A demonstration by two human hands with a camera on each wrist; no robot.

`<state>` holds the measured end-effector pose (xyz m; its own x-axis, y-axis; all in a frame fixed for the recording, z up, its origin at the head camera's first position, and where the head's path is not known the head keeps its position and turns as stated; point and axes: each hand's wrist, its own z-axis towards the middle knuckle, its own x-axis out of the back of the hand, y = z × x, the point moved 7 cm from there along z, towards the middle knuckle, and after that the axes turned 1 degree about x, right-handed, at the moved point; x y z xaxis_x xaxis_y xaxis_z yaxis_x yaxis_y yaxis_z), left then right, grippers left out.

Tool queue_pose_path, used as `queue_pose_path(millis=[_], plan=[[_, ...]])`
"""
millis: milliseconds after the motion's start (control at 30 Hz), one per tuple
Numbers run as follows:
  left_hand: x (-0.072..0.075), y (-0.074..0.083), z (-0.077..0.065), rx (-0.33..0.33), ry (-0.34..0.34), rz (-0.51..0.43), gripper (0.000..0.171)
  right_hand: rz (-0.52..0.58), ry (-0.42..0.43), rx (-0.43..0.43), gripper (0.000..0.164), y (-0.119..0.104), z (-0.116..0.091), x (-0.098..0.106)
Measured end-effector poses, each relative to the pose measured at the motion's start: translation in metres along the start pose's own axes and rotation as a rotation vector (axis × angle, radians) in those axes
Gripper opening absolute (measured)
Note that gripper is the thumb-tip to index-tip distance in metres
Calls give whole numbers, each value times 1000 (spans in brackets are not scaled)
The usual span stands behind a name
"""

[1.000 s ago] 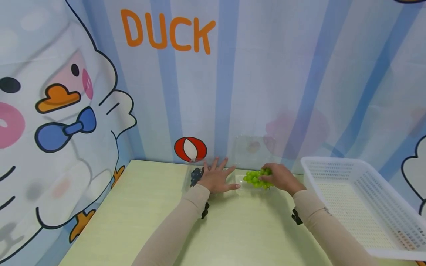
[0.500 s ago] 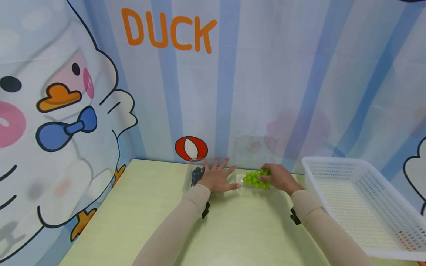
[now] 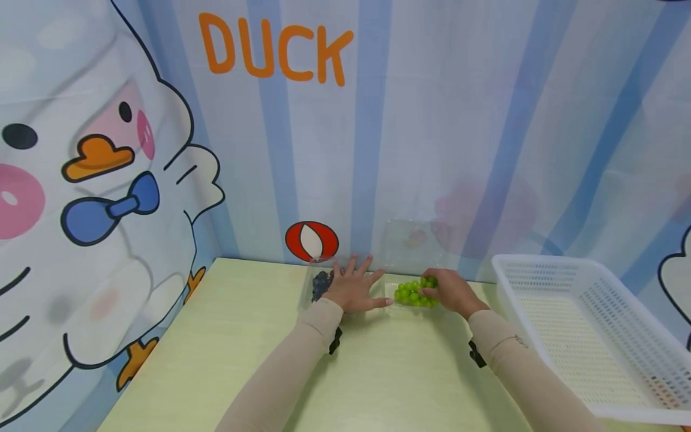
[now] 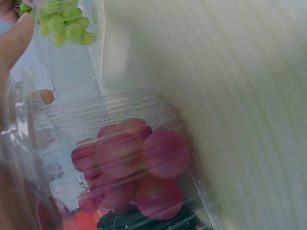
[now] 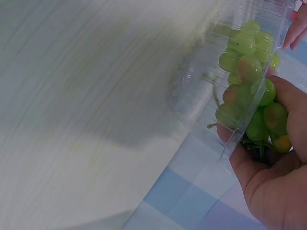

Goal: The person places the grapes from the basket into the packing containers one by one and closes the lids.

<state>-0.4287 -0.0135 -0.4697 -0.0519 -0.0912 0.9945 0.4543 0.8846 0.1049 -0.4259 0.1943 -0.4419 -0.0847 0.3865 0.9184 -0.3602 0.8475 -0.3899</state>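
With fingers spread, my left hand (image 3: 353,292) rests over a clear plastic box (image 4: 103,105) at the back of the table. Inside that box are red grapes (image 4: 122,158), with dark grapes (image 3: 320,285) showing left of the hand in the head view. To the right, my right hand (image 3: 456,292) pinches a bunch of green grapes (image 3: 408,293) by its right end. Most of the bunch lies within a second clear box (image 5: 194,88); the end with the stem is between my thumb and fingers at the rim. The second box's lid (image 3: 412,240) stands raised against the backdrop.
A large white perforated basket (image 3: 572,354) stands at the right side of the pale table (image 3: 388,372). Behind the table hangs a striped backdrop (image 3: 432,120) with duck drawings. Its lower part comes right down to the boxes.
My right hand has shifted slightly left and tucked the green grapes a little further into their box. The left hand stays in place.
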Motion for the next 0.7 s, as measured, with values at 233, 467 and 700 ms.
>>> queue_pose_path(millis=[233, 467, 700], plan=[[1, 1, -1, -6, 1, -14, 86, -6, 0, 47, 39, -1, 0, -4], [0, 0, 0, -18, 9, -26, 87, -13, -19, 80, 41, 0, 0, -9], [-3, -2, 1, -7, 1, -22, 86, -20, -42, 108, 38, 1, 0, -14]])
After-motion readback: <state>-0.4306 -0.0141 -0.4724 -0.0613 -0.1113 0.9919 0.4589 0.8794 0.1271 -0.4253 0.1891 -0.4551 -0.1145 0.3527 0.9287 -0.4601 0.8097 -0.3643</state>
